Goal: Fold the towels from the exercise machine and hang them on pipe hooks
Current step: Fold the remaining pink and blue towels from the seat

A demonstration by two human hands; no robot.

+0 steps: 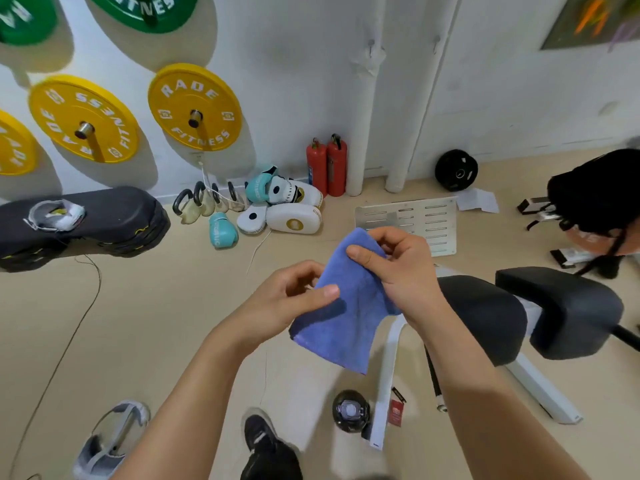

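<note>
Fingers [360, 255] of our right hand [401, 271] curl over the upper edge of the blue towel [346, 306], thumb on the near face, pinching the cloth. Our left hand [287, 299] pinches the towel's left edge, thumb laid flat across the front and the other fingers bent behind it. We hold the towel in the air between both hands, folded into a narrow hanging panel, its lower corner dangling above the floor [156, 323].

Below us we see our black shoe [263, 441], a grey sneaker [110, 441] off to the left, and a dark round bottle [350, 410] beside the white frame [388, 375] of the exercise machine. Its black pads [561, 313] sit just right of our right forearm. A thin cable [69, 341] trails over the floor at left.

Farther off lie a perforated metal plate [440, 216], white focus mitts [294, 220], teal boxing gloves [223, 230] and a row of kettlebells [194, 206]. Two red fire extinguishers [327, 168] stand against the wall next to two white pipes [367, 98]. Yellow weight plates [194, 109] and green weight plates [149, 8] hang on wall pegs, and a black weight plate [456, 170] leans at the wall's base.
</note>
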